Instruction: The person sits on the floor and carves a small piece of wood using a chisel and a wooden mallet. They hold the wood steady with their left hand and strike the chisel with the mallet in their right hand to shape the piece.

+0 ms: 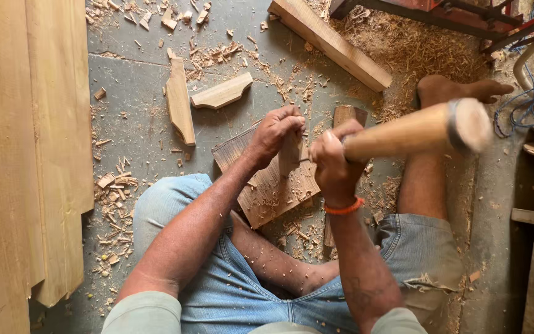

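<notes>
Posture: the worker is seated on the grey concrete floor point(137, 93) in blue denim shorts point(230, 291), with the legs folded so that the work is kept between the knees, just below both hands.

Right hand: the right hand point(335, 162), marked by an orange wristband point(343, 208), is closed in a full fist around the handle of a round pale wooden mallet point(428, 128); the banded head is held out to the right of the fist, blurred, apparently so that it can be swung.

Left hand: the left hand point(276, 133) is wrapped tightly around the top of an upright wooden-handled chisel point(290, 151), seemingly so that the tool is kept steady; its blade cannot be seen.

Workpiece: a flat brown grooved wooden board point(261, 185) is laid directly under both hands, tilted across the lap, and the chisel is set down onto it.

Waste: pale wood shavings point(115, 204) are scattered left of the left forearm and around the board.

Beyond the hands: two short curved wooden offcuts point(202, 99) are lying apart above the left hand; a long pale timber block point(332, 42) is lying further off, above the right hand.

Left edge: tall pale planks point(26, 148) are stood well left of the left arm.
</notes>
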